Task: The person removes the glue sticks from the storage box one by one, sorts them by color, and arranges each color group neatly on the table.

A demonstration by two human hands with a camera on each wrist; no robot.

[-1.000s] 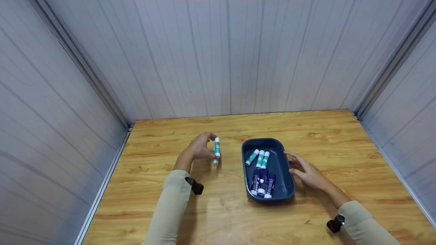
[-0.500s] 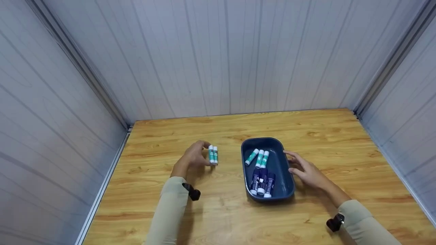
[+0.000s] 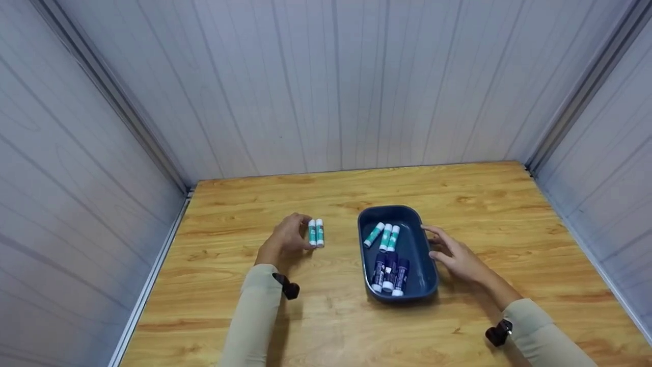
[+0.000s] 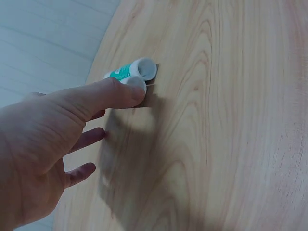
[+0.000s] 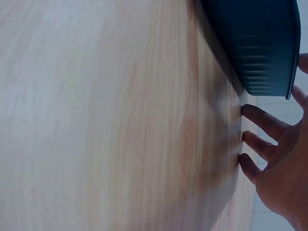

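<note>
On the wood-grain desk point(image 3: 331, 316), the left hand point(image 3: 281, 241) touches two cylindrical tubes point(image 3: 316, 233) with relaxed fingers, while the right hand point(image 3: 458, 255), fingers spread, rests against the ribbed plastic tray point(image 3: 427, 278).

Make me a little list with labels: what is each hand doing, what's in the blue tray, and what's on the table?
left hand: fingers touching two green sticks lying side by side on the table
right hand: open, at the tray's right side
tray: dark blue, holds three green sticks and three dark blue sticks
table: wooden
</note>
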